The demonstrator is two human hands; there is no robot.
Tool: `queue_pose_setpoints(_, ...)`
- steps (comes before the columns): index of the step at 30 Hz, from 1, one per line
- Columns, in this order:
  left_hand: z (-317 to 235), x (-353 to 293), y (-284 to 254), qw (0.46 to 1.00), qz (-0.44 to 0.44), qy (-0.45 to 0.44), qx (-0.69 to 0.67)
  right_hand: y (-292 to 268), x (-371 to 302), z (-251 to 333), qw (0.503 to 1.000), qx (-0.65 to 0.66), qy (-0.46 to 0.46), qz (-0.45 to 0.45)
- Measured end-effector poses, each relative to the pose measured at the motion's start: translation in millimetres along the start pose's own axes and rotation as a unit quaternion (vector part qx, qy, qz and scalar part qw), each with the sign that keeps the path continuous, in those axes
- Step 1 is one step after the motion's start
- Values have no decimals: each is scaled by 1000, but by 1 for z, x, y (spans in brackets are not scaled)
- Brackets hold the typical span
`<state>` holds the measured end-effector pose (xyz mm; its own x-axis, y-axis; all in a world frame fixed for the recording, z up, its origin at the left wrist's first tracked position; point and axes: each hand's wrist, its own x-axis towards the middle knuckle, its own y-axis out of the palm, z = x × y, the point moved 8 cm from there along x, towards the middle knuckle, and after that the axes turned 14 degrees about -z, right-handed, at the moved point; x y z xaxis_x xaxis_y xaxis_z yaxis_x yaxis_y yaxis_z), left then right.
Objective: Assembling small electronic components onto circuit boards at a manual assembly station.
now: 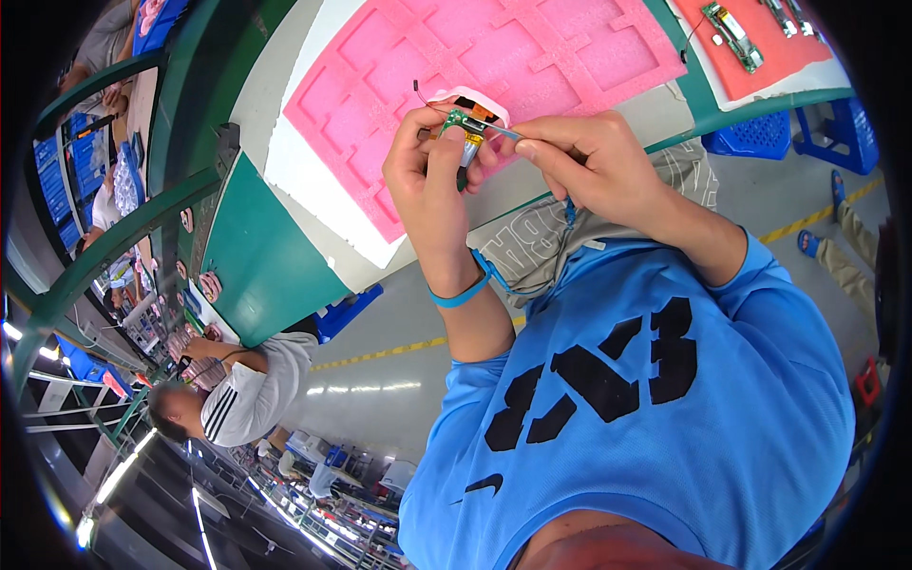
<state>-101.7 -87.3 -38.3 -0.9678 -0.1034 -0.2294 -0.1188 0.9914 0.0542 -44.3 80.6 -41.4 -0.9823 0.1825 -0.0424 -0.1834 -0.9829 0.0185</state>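
My left hand point(429, 176) is closed around a small green circuit board point(456, 120) with a silver and yellow battery-like part point(470, 147), thumb pressed on its side. A pink-white rounded housing point(489, 104) sits just behind the board, with dark and orange parts showing inside it. From the board a thin wire runs up to a small black connector point(416, 85). My right hand point(594, 161) pinches a thin light-blue pen-like tool point(503, 131). Its tip reaches the board; the exact contact point is too small to tell.
Below my hands lies a pink foam tray point(380, 71) with square pockets, on a green bench point(271, 242). A red foam sheet point(784, 71) at right carries several circuit boards point(733, 38). Blue stools point(750, 138) stand beyond the edge. A co-worker point(261, 389) sits at left.
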Motion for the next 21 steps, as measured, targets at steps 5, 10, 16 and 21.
queue_pose_setpoints(5,-2,0,0,999,-8,44,21,1,2,1,999,-20,-25,-1)
queue_pose_setpoints(10,-3,-2,1,999,-19,36,33,-1,1,0,1000,-20,-13,15)
queue_pose_setpoints(16,-7,-4,2,997,-28,42,63,-1,0,6,999,-20,-16,29)
queue_pose_setpoints(21,-14,-5,21,995,-12,2,103,-21,4,15,998,-26,45,40)
